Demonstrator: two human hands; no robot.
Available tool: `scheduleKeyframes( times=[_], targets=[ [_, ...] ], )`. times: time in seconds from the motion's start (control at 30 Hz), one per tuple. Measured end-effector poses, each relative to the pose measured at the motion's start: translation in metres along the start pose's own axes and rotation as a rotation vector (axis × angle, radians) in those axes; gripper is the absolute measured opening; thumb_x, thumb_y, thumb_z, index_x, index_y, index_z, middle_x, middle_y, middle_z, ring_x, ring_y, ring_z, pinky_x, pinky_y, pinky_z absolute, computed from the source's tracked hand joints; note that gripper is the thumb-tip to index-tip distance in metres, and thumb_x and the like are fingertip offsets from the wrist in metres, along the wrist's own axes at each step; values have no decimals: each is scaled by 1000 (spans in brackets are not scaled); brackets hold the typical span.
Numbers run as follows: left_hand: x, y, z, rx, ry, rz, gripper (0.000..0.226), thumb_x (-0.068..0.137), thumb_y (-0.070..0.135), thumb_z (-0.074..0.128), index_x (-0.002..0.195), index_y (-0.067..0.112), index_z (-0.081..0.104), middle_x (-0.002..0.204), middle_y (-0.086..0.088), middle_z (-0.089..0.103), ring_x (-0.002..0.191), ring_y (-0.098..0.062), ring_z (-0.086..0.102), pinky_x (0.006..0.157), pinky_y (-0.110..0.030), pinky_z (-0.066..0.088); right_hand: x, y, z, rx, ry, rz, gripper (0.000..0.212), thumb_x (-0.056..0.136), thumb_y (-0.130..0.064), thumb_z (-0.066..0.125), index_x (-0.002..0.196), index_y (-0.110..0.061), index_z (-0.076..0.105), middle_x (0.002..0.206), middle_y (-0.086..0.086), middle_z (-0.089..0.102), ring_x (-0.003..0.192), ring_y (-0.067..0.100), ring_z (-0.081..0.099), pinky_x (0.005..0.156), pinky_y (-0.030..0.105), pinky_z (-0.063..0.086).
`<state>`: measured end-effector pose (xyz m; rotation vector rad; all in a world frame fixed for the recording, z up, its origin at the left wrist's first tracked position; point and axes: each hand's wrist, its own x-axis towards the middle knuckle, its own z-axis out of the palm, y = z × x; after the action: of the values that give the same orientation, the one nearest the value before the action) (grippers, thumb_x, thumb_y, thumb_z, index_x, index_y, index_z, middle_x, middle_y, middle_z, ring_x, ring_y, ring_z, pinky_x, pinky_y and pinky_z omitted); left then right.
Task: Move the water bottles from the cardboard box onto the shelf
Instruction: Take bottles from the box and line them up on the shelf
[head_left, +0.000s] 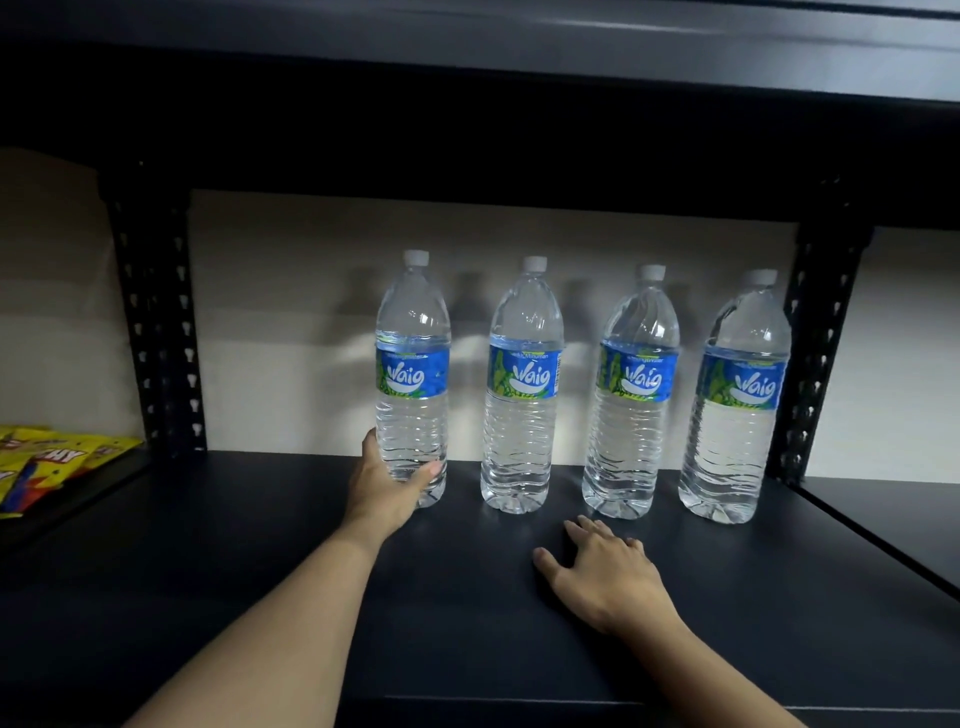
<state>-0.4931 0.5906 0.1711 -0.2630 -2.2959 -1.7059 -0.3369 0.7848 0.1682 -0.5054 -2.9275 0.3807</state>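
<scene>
Indoors, dark shelf (260, 519), pale wall (291, 291)

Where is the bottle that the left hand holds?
In the head view, that bottle stands upright on the shelf, leftmost of four, beside the second bottle.

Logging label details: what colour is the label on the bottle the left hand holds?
Blue with green and white, on the leftmost bottle in the left hand; head view.

A shop or stockroom, by the look of it — dark slotted-metal shelving (156, 322) against a plain pale wall (291, 332), identical labelled water bottles (523, 384) fronted in a row, and bright yellow snack packets (47, 462) on the neighbouring shelf.
</scene>
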Motion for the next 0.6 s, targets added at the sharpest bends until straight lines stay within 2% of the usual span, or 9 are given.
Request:
scheduleKeyframes(
  times=[0.13,0.4,0.6],
  targets=[
    [-6,-7,1,50,5,20,67,76,19,81,132,18,45,116,4,58,99,-13,52,87,-23,37,-1,0,-1,1,2,1,70,93,-63,35,150,-22,34,162,-3,21,150,15,15,121,39,13],
    [-8,-7,-1,58,3,28,63,75,16,82,128,19,46,109,6,59,95,-14,55,85,-23,38,-1,-1,-1,-1,7,6,71,93,-63,36,151,-22,33,162,-3,22,149,16,16,120,39,15],
    [-9,-6,4,76,25,32,63,77,18,80,128,17,44,113,3,59,98,-16,53,86,-24,38,1,0,1,-13,14,3,74,92,-64,36,150,-17,34,161,-3,24,149,15,18,120,40,15]
  ],
)
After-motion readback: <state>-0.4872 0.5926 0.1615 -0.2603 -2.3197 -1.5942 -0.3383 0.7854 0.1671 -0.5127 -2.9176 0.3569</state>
